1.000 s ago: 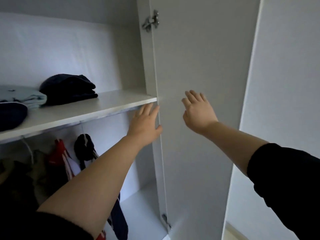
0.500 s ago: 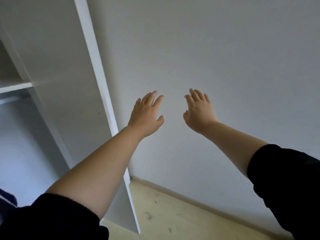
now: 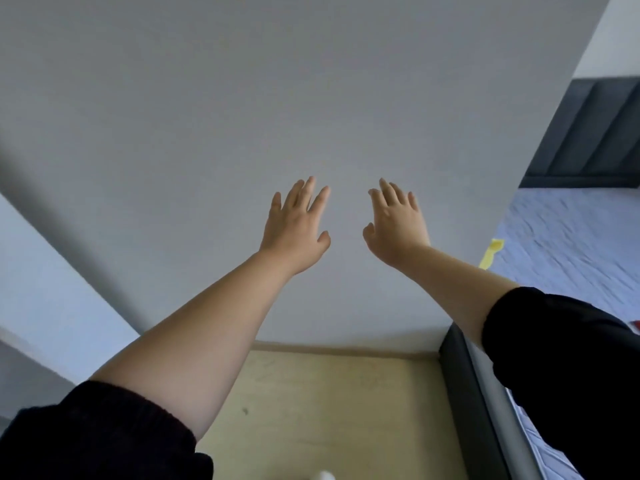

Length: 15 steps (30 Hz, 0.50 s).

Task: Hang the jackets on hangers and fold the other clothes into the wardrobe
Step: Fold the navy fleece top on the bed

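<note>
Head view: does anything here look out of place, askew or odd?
Nothing damaged or spilled. The left hand and right hand are open and empty before a bare wall. One small yellow item lies at the edge of the bed, too blurred to identify.

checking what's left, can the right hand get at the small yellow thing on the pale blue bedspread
Probably yes: the right hand is open and empty, and the small yellow thing lies uncovered on the pale blue bedspread right of it; distance unclear.
</note>
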Available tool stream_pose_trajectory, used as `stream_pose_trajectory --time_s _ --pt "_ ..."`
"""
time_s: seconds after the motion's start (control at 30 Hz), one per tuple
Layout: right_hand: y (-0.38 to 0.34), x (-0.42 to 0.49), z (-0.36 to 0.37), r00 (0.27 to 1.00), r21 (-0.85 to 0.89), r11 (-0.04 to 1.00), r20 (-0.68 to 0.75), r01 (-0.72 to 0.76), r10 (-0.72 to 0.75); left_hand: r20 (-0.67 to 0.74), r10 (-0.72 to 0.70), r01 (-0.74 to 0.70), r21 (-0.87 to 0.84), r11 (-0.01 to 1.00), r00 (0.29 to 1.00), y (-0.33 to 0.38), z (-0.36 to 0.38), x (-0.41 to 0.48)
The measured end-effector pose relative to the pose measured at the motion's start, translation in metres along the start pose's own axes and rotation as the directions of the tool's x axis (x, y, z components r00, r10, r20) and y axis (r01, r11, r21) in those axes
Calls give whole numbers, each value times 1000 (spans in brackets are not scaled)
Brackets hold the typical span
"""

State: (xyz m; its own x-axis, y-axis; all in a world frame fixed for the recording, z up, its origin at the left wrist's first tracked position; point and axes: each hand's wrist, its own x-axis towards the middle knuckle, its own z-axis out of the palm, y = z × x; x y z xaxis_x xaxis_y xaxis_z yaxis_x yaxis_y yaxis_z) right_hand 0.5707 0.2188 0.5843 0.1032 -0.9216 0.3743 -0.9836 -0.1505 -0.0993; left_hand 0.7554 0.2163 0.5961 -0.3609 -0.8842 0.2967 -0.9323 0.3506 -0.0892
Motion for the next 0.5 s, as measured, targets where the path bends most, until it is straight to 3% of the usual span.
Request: stream_pose_trajectory --time_s 0.3,0.5 --pt "147 49 58 982 -60 983 62 -175 178 108 219 -224 35 974 970 88 99 138" --pt "258 67 78 941 -85 943 82 -322 329 82 340 -339 -25 941 937 177 140 227"
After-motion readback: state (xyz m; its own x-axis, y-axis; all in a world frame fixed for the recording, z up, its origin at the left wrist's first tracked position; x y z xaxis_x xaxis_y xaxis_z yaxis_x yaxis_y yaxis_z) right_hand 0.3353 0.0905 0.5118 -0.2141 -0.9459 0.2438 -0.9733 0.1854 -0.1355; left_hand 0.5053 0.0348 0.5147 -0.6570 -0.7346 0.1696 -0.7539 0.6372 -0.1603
